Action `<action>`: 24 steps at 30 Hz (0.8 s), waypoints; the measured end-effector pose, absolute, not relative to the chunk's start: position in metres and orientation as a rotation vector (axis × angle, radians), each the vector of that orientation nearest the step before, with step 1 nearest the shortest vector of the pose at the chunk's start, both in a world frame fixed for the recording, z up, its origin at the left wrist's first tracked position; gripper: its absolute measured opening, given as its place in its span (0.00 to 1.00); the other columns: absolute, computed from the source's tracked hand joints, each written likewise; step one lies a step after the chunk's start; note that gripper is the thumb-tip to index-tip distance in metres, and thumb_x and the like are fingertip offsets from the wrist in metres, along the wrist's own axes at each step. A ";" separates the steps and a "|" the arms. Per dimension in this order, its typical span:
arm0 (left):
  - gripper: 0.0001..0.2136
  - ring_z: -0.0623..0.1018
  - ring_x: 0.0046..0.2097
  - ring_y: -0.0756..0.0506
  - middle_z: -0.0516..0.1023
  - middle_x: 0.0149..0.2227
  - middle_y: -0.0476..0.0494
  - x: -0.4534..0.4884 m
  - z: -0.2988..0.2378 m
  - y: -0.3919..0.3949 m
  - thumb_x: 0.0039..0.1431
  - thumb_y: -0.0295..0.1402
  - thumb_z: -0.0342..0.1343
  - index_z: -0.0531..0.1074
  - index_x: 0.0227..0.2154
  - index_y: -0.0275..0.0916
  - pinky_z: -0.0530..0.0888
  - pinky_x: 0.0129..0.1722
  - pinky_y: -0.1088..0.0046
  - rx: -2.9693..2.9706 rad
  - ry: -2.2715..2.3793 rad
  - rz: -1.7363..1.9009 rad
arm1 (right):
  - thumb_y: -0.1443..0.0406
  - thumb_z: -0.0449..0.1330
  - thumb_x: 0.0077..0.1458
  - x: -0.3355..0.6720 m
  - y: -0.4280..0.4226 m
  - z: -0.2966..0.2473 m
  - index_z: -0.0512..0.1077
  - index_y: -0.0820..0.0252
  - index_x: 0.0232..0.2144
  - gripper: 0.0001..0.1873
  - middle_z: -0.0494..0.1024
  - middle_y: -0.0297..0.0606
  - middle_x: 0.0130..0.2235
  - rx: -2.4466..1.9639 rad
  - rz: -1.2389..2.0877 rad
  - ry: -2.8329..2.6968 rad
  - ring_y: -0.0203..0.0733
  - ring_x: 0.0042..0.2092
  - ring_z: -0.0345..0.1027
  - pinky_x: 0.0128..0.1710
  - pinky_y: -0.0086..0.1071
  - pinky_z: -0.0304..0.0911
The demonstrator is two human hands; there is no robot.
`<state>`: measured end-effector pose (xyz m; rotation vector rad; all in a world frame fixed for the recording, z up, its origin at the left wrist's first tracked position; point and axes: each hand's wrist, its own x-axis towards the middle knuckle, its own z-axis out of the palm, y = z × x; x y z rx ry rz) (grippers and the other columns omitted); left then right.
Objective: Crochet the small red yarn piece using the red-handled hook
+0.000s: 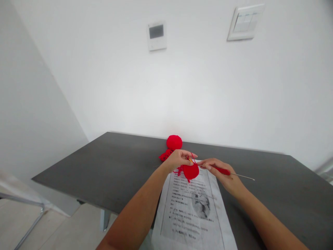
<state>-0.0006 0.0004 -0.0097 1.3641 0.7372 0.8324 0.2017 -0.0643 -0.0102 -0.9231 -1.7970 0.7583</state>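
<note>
My left hand [179, 158] is closed on the upper edge of a red crocheted piece [191, 171], which hangs below its fingers. A strand of red yarn rises by the fingertips, and a small yellow bit shows there. In my right hand [220, 169] is a crochet hook [223, 170] with a red handle; its thin metal far end sticks out to the right. The hook's working tip meets the top of the crocheted piece, though the exact stitch is too small to make out. Behind my left hand sits a ball of red yarn [174, 142].
Looser red crochet or yarn [165, 155] lies beside the ball. A printed sheet [191, 222] with an oval picture lies under my hands and reaches the front edge of the dark table [111, 166]. A white wall [117, 80] stands behind the table.
</note>
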 end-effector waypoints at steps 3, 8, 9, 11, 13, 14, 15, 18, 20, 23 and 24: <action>0.16 0.71 0.30 0.52 0.73 0.26 0.49 0.001 -0.009 0.000 0.35 0.23 0.64 0.79 0.34 0.34 0.66 0.34 0.76 1.387 0.744 0.853 | 0.56 0.55 0.60 0.202 -0.063 -0.014 0.76 0.55 0.34 0.13 0.81 0.42 0.41 -0.931 0.711 -1.855 0.47 0.43 0.74 0.45 0.38 0.69; 0.17 0.71 0.29 0.52 0.75 0.26 0.48 0.003 -0.014 0.002 0.37 0.22 0.62 0.79 0.35 0.33 0.68 0.34 0.76 1.473 0.769 0.897 | 0.58 0.52 0.63 0.202 -0.064 -0.017 0.74 0.55 0.36 0.13 0.80 0.41 0.43 -0.949 0.647 -1.958 0.44 0.45 0.73 0.46 0.35 0.68; 0.16 0.72 0.30 0.52 0.76 0.27 0.47 0.003 -0.015 0.002 0.37 0.22 0.62 0.79 0.35 0.32 0.68 0.34 0.76 1.496 0.769 0.912 | 0.59 0.51 0.63 0.202 -0.064 -0.017 0.74 0.55 0.36 0.13 0.79 0.41 0.44 -0.953 0.630 -1.977 0.44 0.46 0.73 0.46 0.34 0.67; 0.13 0.73 0.32 0.51 0.78 0.30 0.44 0.004 -0.018 0.004 0.38 0.21 0.61 0.79 0.32 0.32 0.69 0.35 0.75 1.541 0.762 0.951 | 0.60 0.50 0.64 0.200 -0.064 -0.018 0.73 0.56 0.36 0.12 0.79 0.41 0.44 -0.950 0.581 -2.020 0.43 0.46 0.73 0.46 0.33 0.67; 0.11 0.74 0.34 0.50 0.79 0.33 0.42 0.004 -0.020 0.005 0.38 0.21 0.60 0.78 0.30 0.32 0.70 0.36 0.75 1.594 0.757 0.979 | 0.61 0.50 0.64 0.199 -0.064 -0.019 0.72 0.56 0.35 0.12 0.78 0.42 0.44 -0.926 0.508 -2.061 0.42 0.45 0.73 0.45 0.32 0.68; 0.10 0.75 0.34 0.49 0.79 0.34 0.41 0.005 -0.020 0.005 0.39 0.20 0.59 0.78 0.29 0.32 0.70 0.36 0.75 1.624 0.760 0.989 | 0.62 0.49 0.64 0.198 -0.064 -0.019 0.72 0.56 0.35 0.12 0.78 0.42 0.43 -0.913 0.469 -2.078 0.42 0.45 0.73 0.45 0.32 0.68; 0.10 0.75 0.35 0.49 0.79 0.34 0.41 0.005 -0.021 0.005 0.39 0.20 0.58 0.78 0.28 0.32 0.70 0.36 0.75 1.654 0.764 0.998 | 0.63 0.49 0.64 0.197 -0.064 -0.019 0.71 0.56 0.36 0.12 0.78 0.42 0.43 -0.901 0.431 -2.093 0.42 0.44 0.73 0.45 0.32 0.68; 0.10 0.74 0.33 0.50 0.79 0.34 0.42 0.007 -0.021 0.003 0.40 0.21 0.58 0.78 0.29 0.32 0.69 0.35 0.75 1.733 0.763 1.008 | 0.65 0.49 0.64 0.194 -0.065 -0.019 0.71 0.56 0.38 0.10 0.77 0.42 0.42 -0.861 0.339 -2.137 0.41 0.43 0.72 0.44 0.32 0.67; 0.12 0.73 0.32 0.50 0.78 0.32 0.43 0.008 -0.021 0.001 0.41 0.22 0.58 0.78 0.33 0.32 0.69 0.34 0.75 1.772 0.755 1.007 | 0.66 0.49 0.64 0.193 -0.065 -0.018 0.70 0.56 0.37 0.10 0.76 0.41 0.40 -0.826 0.299 -2.157 0.40 0.42 0.72 0.43 0.32 0.67; 0.13 0.73 0.32 0.51 0.77 0.31 0.43 0.011 -0.020 -0.001 0.42 0.23 0.60 0.78 0.35 0.31 0.69 0.34 0.75 1.742 0.753 1.013 | 0.66 0.49 0.64 0.192 -0.064 -0.021 0.70 0.56 0.36 0.10 0.75 0.40 0.38 -0.814 0.222 -2.129 0.40 0.39 0.72 0.40 0.31 0.68; 0.14 0.73 0.32 0.51 0.77 0.31 0.44 0.012 -0.019 -0.001 0.42 0.24 0.61 0.78 0.36 0.31 0.69 0.34 0.75 1.696 0.752 1.015 | 0.67 0.49 0.64 0.192 -0.063 -0.023 0.70 0.56 0.36 0.09 0.75 0.40 0.38 -0.819 0.184 -2.105 0.40 0.40 0.72 0.40 0.32 0.68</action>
